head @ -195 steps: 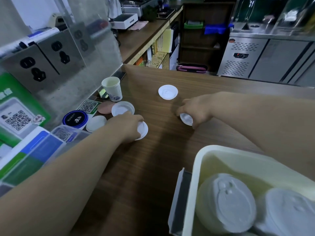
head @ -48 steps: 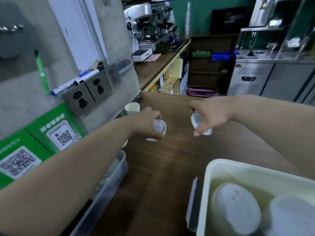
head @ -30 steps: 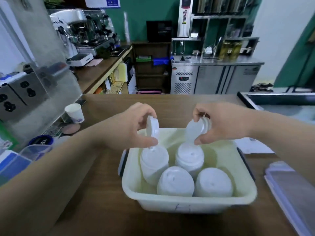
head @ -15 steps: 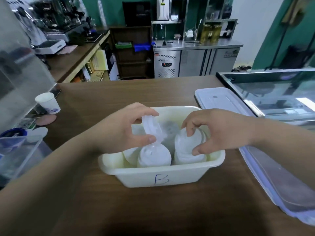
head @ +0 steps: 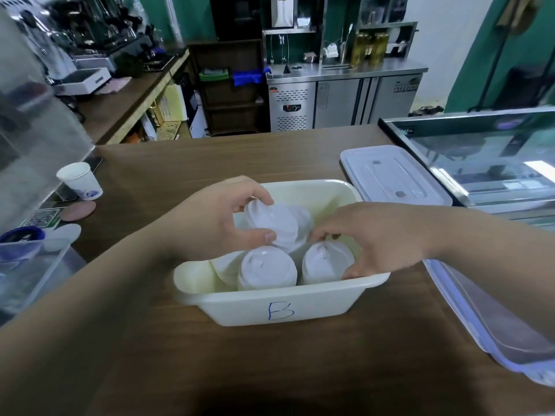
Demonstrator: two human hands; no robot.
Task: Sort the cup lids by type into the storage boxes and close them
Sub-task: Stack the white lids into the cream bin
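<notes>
Grip check first: left hand [head: 210, 226] has its grip closed on one white domed plastic cup lid [head: 271, 222], thumb at the near edge, fingers over the far edge, held tilted just above the stacks at the back of the box. Right hand [head: 387, 238] has its grip curled round the top of the front right stack of white lids [head: 326, 264], thumb low on the near side; can't tell if it's pinching only the top lid or steadying the whole stack.

Big to small now: brown wooden desk [head: 270, 157] carries everything; two clear plastic box covers with bluish rims, one [head: 390, 175] flat just behind and right of the box, the other [head: 495, 328] along the right side; cream rectangular plastic storage box marked B [head: 279, 295] sits mid-desk, open, with stacks of matching lids standing inside; clear plastic tub [head: 27, 271] at far left; small paper cup [head: 79, 180] further back.

My take on doing this step well: level the tilted lid before lowering; centre it over a same-type stack; press lightly so it nests, since a crooked one will perch and tip the pile. Use the right hand to keep its stack upright meanwhile. Stacks should finish below the rim or the cover won't snap on. Box isn't closed yet, so I'd guess there's a way to go.
</notes>
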